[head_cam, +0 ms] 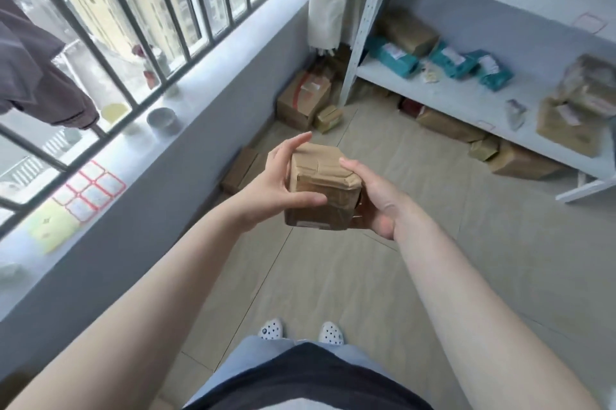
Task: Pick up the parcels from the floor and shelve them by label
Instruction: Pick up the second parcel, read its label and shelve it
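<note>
Head view: a small taped cardboard parcel (321, 188) is held above the floor (383, 276), left hand (278, 184) and right hand (375, 203) clasped on opposite sides. The shelf (443, 94) lies ahead-right (nearer the right hand); any label is unreadable.

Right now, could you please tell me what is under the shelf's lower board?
Under the lower shelf board, brown cardboard parcels sit on the floor. Anything farther back is hidden.
</note>
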`<state>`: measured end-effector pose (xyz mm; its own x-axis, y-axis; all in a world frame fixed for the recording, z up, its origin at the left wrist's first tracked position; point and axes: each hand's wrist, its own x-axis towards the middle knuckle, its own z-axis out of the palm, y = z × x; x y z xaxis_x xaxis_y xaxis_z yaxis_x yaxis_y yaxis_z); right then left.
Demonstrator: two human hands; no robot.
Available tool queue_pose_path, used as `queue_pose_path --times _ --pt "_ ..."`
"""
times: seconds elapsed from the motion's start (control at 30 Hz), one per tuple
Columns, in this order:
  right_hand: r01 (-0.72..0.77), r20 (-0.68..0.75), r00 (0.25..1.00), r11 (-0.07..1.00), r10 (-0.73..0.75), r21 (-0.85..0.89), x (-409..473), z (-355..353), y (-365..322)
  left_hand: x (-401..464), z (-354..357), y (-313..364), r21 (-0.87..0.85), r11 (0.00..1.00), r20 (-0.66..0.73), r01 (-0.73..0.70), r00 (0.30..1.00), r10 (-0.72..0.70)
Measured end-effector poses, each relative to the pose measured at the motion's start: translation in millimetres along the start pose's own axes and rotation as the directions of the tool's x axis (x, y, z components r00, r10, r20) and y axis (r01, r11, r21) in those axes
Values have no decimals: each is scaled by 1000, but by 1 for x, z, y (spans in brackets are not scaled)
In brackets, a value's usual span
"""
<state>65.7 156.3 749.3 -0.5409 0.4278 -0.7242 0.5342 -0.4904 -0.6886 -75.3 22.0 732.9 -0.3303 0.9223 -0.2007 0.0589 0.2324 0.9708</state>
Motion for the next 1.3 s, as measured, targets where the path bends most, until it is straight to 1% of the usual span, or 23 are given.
queue_pose_path --times 0.1,0.23,0.33,0.43,0.53,0.6,0.67,0.73,0.77,0.83,0.93,1.0,1.07,1.13,1.2,1.23,1.3 --pt "62 -9 998 998 -62 0 -14 -1 -7 3 -4 6 -97 994 -28 51 998 -54" --pt "235 32 972 966 -232 -104 -28 1 -12 6 -6 23 -239 956 -53 171 981 -189" --pt "344 51 939 928 -340 -144 -34 8 -17 8 -12 31 -264 939 -44 222 969 -242" --pt "392 34 920 917 -390 -75 -36 18 -23 9 -17 37 -281 927 0 249 966 -260" --pt "402 18 916 916 -402 4 -35 24 -26 7 -22 38 -268 924 40 271 962 -271" --pt "376 10 926 926 -376 39 -32 24 -28 3 -28 38 -209 943 91 259 965 -245" --pt "322 5 946 944 -323 77 -31 22 -31 -2 -32 38 -143 967 151 213 970 -192" --pt "260 26 964 959 -265 108 -32 21 -33 -7 -35 38 -140 979 197 150 973 -121" --pt "231 45 970 965 -238 124 -32 21 -35 -8 -36 37 -142 983 199 113 976 -83" --pt "179 80 978 973 -192 147 -32 23 -36 -9 -34 34 -134 988 155 77 986 -56" --pt "139 121 980 982 -155 127 -34 25 -39 -9 -32 37 -149 986 -9 72 997 -74" --pt "131 122 983 989 -139 72 -35 25 -41 -7 -30 38 -162 984 -97 80 991 -97" --pt "138 97 986 990 -134 -36 -35 25 -42 -6 -30 37 -175 980 -149 100 981 -127" --pt "168 54 985 975 -162 -143 -33 23 -40 -5 -31 36 -185 974 -163 134 973 -165" --pt "236 20 971 948 -237 -211 -32 25 -38 -5 -29 38 -179 971 -146 156 972 -183" --pt "283 11 958 933 -288 -221 -32 26 -38 -4 -29 39 -172 971 -135 168 972 -192" --pt "349 -36 932 921 -360 -175 -28 30 -37 -4 -28 41 -171 968 -116 182 972 -204"
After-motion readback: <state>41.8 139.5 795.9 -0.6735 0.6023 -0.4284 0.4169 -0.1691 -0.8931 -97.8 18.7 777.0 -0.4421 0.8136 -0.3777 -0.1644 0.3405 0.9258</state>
